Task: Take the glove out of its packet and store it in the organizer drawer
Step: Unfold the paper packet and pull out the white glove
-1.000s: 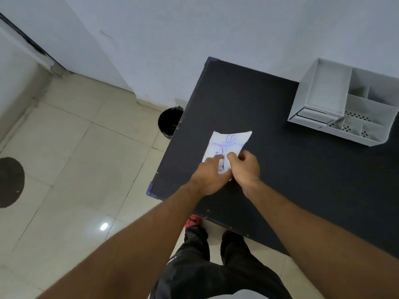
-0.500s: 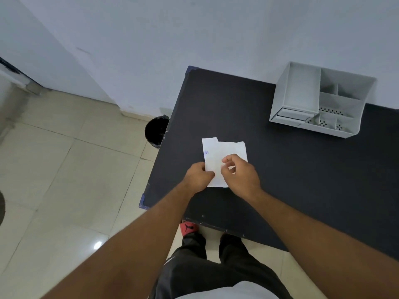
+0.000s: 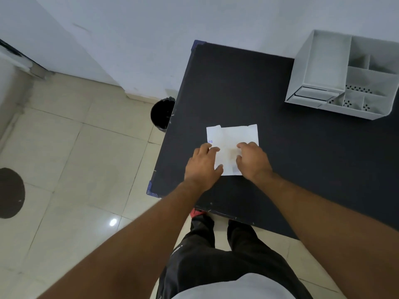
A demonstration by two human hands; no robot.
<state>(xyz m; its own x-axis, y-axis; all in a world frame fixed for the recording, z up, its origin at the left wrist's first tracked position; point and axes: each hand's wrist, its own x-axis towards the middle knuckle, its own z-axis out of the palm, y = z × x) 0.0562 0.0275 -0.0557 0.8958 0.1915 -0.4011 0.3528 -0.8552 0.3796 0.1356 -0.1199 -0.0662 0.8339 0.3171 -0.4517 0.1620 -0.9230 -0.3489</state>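
A white paper glove packet lies flat on the black table, plain side up with a bit of blue print at its left edge. My left hand rests on the packet's left side, fingers curled over its edge. My right hand presses on its right side, fingers bent onto the paper. A faint tan shape shows through the paper between the hands. The white organizer stands at the table's far right, its small drawer at the lower left front, shut. No glove is out.
A black waste bin stands on the tiled floor beside the table's left edge. A white wall runs behind the table. My legs and a red shoe are at the table's near edge.
The packet was turned over from its blue-printed face to its plain side and laid flat. Both hands went from pinching its near edge to spreading apart on top of it.
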